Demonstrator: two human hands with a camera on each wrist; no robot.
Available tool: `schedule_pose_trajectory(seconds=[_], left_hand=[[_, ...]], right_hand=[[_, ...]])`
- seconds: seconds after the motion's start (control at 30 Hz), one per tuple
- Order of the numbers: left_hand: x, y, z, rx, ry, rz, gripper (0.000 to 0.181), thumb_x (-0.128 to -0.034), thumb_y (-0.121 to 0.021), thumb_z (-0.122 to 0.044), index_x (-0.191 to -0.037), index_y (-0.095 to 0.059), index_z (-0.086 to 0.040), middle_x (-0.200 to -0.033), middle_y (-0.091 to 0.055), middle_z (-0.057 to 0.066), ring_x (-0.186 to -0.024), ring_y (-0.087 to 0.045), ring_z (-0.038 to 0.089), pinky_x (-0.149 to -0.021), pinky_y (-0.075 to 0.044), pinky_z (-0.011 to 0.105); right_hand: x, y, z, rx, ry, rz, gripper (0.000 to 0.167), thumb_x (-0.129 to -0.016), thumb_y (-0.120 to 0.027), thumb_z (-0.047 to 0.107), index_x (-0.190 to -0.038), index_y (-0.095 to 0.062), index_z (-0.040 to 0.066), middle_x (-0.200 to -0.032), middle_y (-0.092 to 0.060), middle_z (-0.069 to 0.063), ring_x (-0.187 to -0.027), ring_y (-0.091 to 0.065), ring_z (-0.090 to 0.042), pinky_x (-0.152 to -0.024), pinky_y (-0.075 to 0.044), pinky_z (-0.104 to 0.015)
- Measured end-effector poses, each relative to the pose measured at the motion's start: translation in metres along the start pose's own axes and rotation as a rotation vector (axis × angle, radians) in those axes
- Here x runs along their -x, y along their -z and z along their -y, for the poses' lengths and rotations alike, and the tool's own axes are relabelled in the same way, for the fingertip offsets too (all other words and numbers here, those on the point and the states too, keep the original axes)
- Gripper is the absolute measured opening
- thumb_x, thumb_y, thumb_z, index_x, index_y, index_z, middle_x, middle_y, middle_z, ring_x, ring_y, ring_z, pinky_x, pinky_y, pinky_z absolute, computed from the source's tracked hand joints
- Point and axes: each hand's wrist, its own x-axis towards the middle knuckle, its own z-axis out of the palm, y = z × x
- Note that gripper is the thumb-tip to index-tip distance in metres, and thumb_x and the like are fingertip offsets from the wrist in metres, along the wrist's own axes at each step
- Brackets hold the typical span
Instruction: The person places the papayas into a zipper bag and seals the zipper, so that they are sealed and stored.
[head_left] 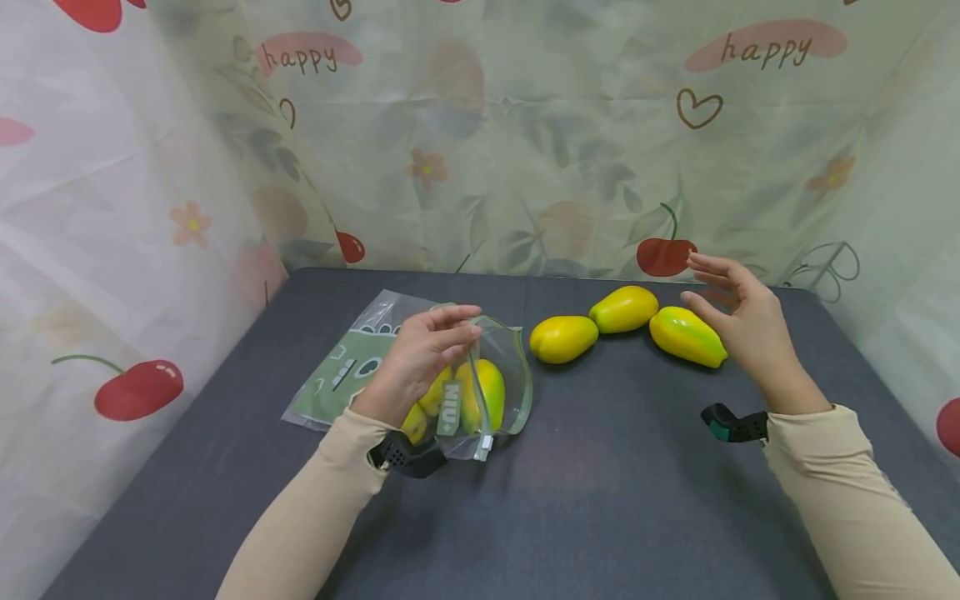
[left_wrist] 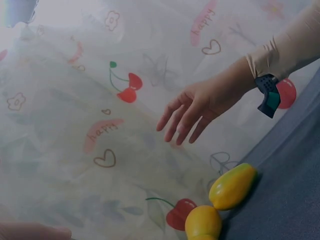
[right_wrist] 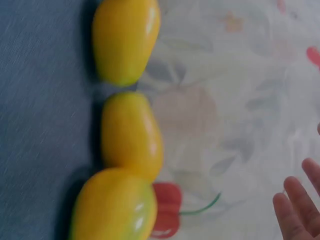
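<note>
Since a soft bag can flop shut, your left grip pinches the top edge of the clear bag, likely to hold its mouth wide. That mouth faces right, away from your left arm, which seems handy because the loose fruit lies on that side. The mangoes in the bag sit below your left grip, and their weight may help the bag sit firm on the worktop. To the left of that grip, the bag's green face lies low and spread out. Your right grip is wide and holds nothing, with its fingers a little bent. It hangs in the air above the near mango, not touching it, so it has room around the fruit. The middle mango is just left of the near one, and the far mango is farther left, between your two grips. They lie on their sides, maybe because their round shape would not let them stand.
</note>
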Motion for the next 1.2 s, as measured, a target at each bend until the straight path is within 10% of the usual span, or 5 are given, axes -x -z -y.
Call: schedule_pose_trajectory(seconds=[0.63, 1.2], left_hand=[[-0.001, 0.001, 0.001, 0.016, 0.019, -0.008, 0.034, -0.0905, -0.064, -0.001, -0.124, -0.06, 0.002, -0.093, -0.057, 0.001, -0.083, -0.062, 0.012, -0.077, -0.054, 0.019], [-0.001, 0.001, 0.0, 0.021, 0.009, 0.003, 0.035, -0.0906, -0.064, 0.0, -0.125, -0.059, 0.003, -0.092, -0.057, 0.001, -0.086, -0.062, 0.015, -0.076, -0.054, 0.019]], right_hand=[[-0.014, -0.006, -0.065, 0.156, -0.221, 0.321, 0.084, -0.094, -0.06, 0.045, -0.157, -0.013, 0.016, -0.159, -0.011, -0.024, -0.142, -0.012, -0.051, -0.105, -0.018, -0.072], [-0.019, -0.018, -0.1, 0.255, -0.152, 0.449, 0.083, -0.091, -0.066, 0.035, -0.151, -0.022, -0.002, -0.147, -0.023, -0.037, -0.131, -0.025, -0.054, -0.104, -0.024, -0.069]])
